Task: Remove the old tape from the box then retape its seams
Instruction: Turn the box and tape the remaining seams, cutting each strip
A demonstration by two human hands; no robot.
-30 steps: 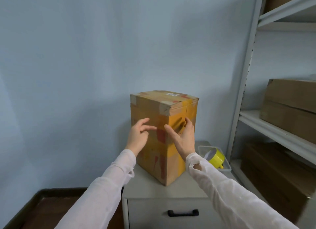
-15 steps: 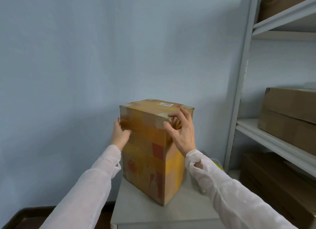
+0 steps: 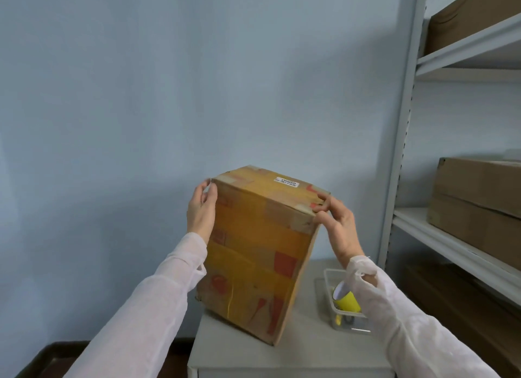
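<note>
Left hand (image 3: 201, 208) has moved up to the top-left edge of the box (image 3: 253, 250), fingers together and flat on its side. Box has been turned broad face to camera, tilted on cabinet (image 3: 253, 355), bottom-left corner at cabinet edge. Right hand (image 3: 337, 228) has shifted to the top-right corner, fingertips pinching it. Tray (image 3: 328, 287) just right of box. Open room to the left.

cardboard box (image 3: 253, 250) stands tilted on the grey tabletop (image 3: 304, 346), its faces patched with yellowish tape and red marks; white label (image 3: 287, 182) on the top face. left hand (image 3: 200, 208) lies against the upper left side, fingers loosely extended. right hand (image 3: 339, 228) at the upper right corner, fingers curled over the edge. clear tray (image 3: 327, 281) just right of the box holds a yellow roll (image 3: 348, 301). shelf rack (image 3: 400, 124) at right carries brown cartons (image 3: 479, 197).
</note>
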